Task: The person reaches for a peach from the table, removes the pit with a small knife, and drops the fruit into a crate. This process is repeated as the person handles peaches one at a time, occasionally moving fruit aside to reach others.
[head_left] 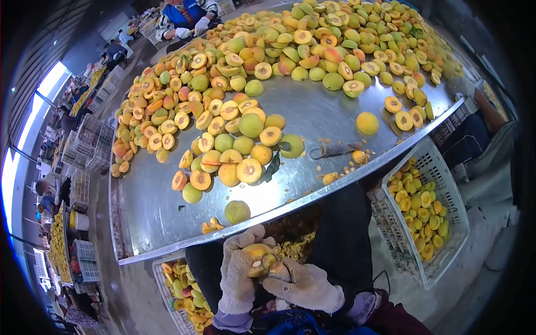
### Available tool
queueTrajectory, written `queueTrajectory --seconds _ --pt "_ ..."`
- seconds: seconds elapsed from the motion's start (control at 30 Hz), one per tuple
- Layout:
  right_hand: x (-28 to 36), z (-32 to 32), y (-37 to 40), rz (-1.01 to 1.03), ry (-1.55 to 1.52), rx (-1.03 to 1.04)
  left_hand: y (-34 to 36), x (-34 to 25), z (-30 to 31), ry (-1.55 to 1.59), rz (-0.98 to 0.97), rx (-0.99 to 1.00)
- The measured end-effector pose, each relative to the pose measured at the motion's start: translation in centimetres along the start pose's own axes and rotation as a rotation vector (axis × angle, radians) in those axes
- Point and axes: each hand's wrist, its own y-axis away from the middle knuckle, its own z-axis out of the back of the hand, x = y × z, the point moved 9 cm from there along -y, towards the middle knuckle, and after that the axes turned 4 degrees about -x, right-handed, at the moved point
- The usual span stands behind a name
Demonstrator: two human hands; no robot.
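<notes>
Both my hands wear pale, soiled knit gloves and meet over my lap, just below the metal table's front edge. My left hand point(240, 271) is closed around a yellow-orange fruit point(256, 258). Close against that fruit, my right hand point(301, 282) has its fingers closed on a small tool with a ring-shaped end point(269, 261); its handle is mostly hidden in the glove. On the table point(162, 223), halved and whole fruits point(248, 171) lie beyond my hands. A single green fruit point(237, 212) sits near the edge.
A loop-ended tool point(335, 150) lies on the table. Crates of halved fruit stand at right point(446, 195) and lower left point(162, 273). A person point(187, 17) in white gloves is across the table; another person's arm point(487, 109) is at right.
</notes>
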Motion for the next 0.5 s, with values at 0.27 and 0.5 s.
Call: queueTrajectory --seconds 0.27,0.5 --pt "3.1 0.0 1.8 0.548 0.320 -0.212 1.6 -2.0 -2.5 -0.211 -0.193 -0.045" --pt "1.0 -0.3 0.8 0.166 -0.328 0.056 1.5 -1.5 -2.6 -0.388 -0.103 0.031"
